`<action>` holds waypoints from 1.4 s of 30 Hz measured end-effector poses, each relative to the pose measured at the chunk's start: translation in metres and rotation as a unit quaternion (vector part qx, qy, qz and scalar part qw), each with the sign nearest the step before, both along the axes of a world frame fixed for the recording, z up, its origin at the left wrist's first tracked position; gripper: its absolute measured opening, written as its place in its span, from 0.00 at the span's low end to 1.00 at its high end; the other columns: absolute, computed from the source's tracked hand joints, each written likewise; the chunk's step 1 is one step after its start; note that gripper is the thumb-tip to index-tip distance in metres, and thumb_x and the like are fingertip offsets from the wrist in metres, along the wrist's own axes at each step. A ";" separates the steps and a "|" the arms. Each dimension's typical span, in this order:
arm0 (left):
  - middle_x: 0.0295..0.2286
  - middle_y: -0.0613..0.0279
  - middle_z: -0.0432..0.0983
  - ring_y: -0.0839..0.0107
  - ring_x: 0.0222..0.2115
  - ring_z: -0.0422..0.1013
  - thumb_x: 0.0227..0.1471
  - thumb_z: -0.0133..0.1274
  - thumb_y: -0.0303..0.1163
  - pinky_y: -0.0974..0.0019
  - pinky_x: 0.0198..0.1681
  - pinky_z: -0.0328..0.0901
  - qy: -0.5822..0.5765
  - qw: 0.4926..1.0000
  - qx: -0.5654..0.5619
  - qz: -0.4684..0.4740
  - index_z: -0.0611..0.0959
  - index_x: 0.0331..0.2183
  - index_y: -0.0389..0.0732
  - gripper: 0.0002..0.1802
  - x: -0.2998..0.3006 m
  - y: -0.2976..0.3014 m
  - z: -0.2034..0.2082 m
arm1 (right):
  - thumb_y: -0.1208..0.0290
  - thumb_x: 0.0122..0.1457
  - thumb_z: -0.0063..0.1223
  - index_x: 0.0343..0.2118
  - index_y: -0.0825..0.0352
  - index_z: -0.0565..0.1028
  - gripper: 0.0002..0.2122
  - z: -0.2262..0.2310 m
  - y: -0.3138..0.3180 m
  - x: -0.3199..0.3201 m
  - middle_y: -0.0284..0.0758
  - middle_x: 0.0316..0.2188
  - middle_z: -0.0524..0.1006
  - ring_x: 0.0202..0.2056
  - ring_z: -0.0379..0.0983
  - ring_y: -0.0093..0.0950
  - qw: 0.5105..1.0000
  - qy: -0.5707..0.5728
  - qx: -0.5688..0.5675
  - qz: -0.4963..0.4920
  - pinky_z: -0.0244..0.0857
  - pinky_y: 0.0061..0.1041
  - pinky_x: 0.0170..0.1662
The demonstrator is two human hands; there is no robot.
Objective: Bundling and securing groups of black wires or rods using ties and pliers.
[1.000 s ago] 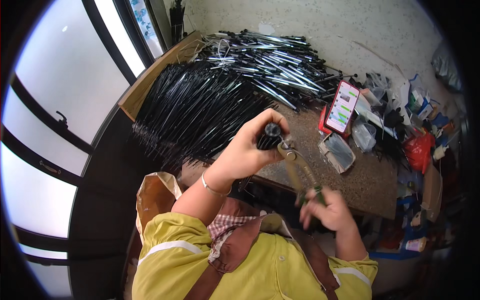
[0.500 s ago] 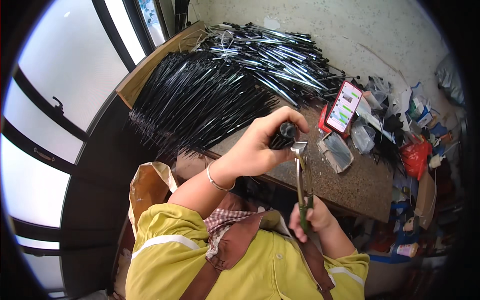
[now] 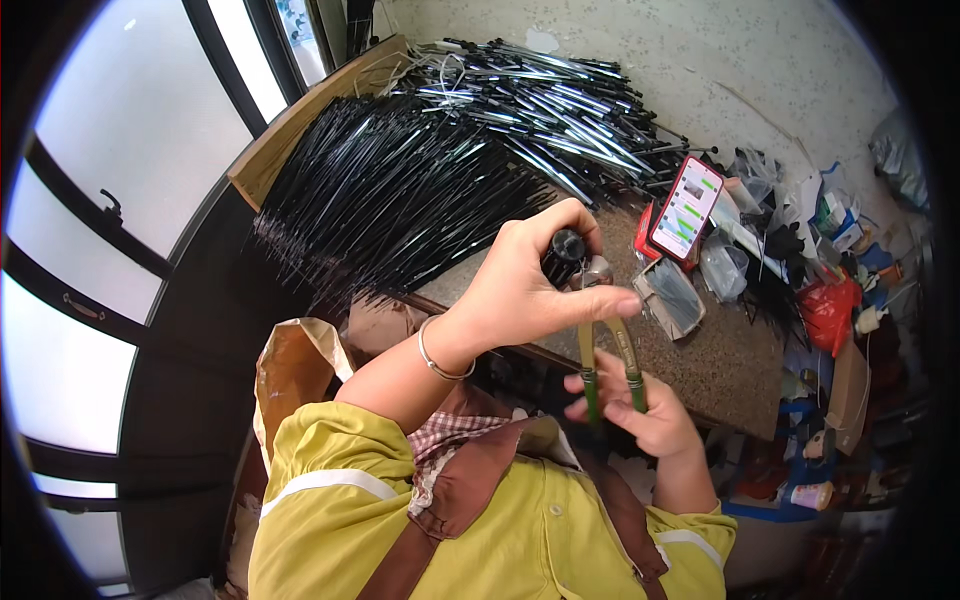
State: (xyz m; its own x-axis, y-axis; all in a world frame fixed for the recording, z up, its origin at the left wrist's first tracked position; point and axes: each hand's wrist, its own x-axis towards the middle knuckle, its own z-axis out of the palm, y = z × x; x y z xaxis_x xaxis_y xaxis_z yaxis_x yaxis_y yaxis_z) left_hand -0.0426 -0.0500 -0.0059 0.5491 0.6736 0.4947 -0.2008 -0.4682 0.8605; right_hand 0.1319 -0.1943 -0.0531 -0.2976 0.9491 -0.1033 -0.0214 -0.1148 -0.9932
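Note:
My left hand (image 3: 520, 275) is curled round a black ribbed cylinder (image 3: 567, 248) with a rounded top, held above the table's front edge. Its thumb stretches out to the right across the top of a pair of pincers (image 3: 630, 350). The pincers' metal head (image 3: 598, 272) lies right beside the black cylinder; whether the jaws touch it I cannot tell. Below, my right hand (image 3: 650, 415) grips the pincers by their green handles, which are spread apart. Some of its fingers are blurred.
Thin black rods (image 3: 400, 190) lie heaped on the table (image 3: 720, 375), with silvery rods (image 3: 570, 110) behind. A phone (image 3: 687, 208) leans on a red box, beside a small tray (image 3: 672, 300). Plastic bags and a red bag (image 3: 830, 315) crowd the right. A brown paper bag (image 3: 290, 385) stands left.
The pincers' handles have spread apart, and my right hand has opened with them and moved slightly up. My left thumb now reaches out over the pincers.

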 end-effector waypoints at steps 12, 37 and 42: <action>0.17 0.75 0.63 0.87 0.19 0.57 0.33 0.67 0.37 0.81 0.22 0.54 0.049 0.998 0.025 0.010 0.71 0.21 0.39 0.21 -0.003 -0.003 0.005 | 0.73 0.61 0.40 0.57 0.71 0.54 0.22 -0.017 0.002 0.003 0.35 0.25 0.71 0.24 0.68 0.20 0.990 0.093 -0.039 0.096 0.63 0.17 0.29; 0.23 0.71 0.66 0.85 0.23 0.60 0.38 0.63 0.31 0.81 0.27 0.57 -0.102 0.989 -0.023 0.106 0.72 0.30 0.38 0.18 0.011 -0.022 -0.001 | 0.72 0.54 0.53 0.34 0.70 0.70 0.08 -0.005 0.002 -0.018 0.39 0.24 0.73 0.24 0.71 0.29 0.955 -0.224 0.060 -0.185 0.63 0.23 0.31; 0.23 0.71 0.67 0.85 0.24 0.61 0.39 0.62 0.28 0.80 0.27 0.58 -0.070 0.991 -0.111 0.023 0.73 0.29 0.37 0.14 0.000 -0.014 -0.001 | 0.63 0.54 0.52 0.37 0.71 0.69 0.15 -0.037 0.028 0.043 0.43 0.32 0.71 0.35 0.70 0.36 0.896 -0.322 0.149 -0.266 0.62 0.29 0.38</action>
